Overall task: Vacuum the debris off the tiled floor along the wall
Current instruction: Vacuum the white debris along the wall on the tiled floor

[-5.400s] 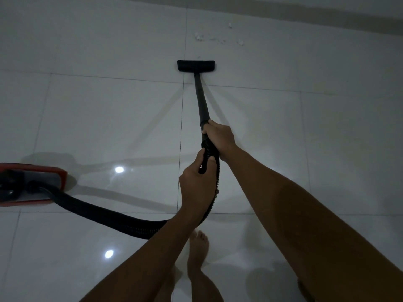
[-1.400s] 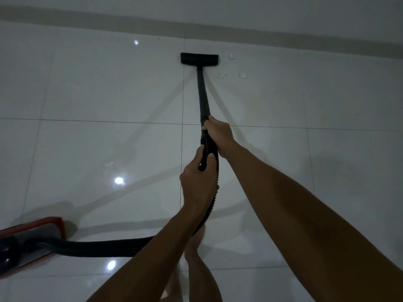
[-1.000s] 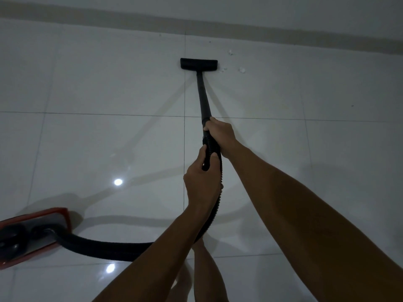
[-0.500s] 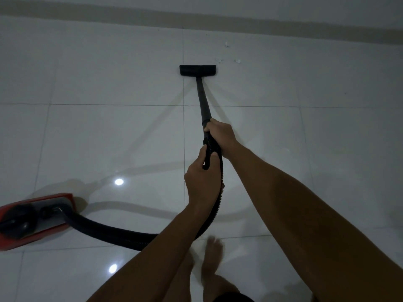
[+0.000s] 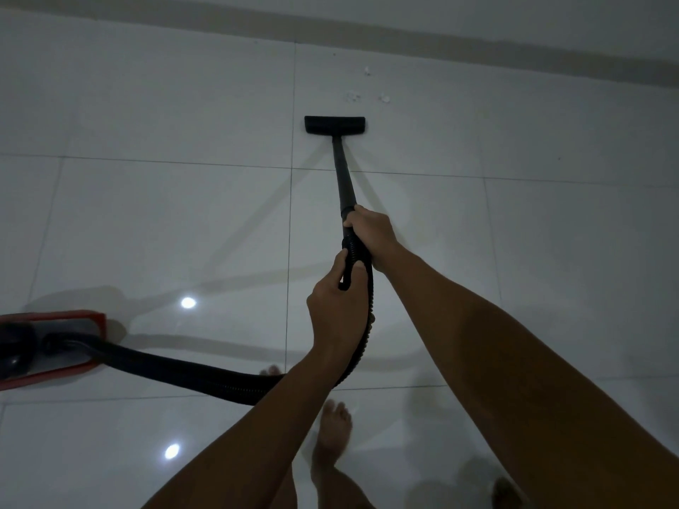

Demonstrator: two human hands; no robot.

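Wand [image 5: 344,178] is gripped by right hand [image 5: 371,233] and left hand [image 5: 336,310] for steering. Nozzle [image 5: 335,125] is kept near, short of, crumbs [image 5: 367,93].

A single head view looks forward and steeply down from standing height. The floor [image 5: 147,214] fills nearly the whole frame, and the wall [image 5: 477,16] runs as a strip along the top edge — the far limit. Both forearms reach in from the bottom edge, close to the lens; bare feet [image 5: 332,435] show directly below — wide-angle bending at the edges.
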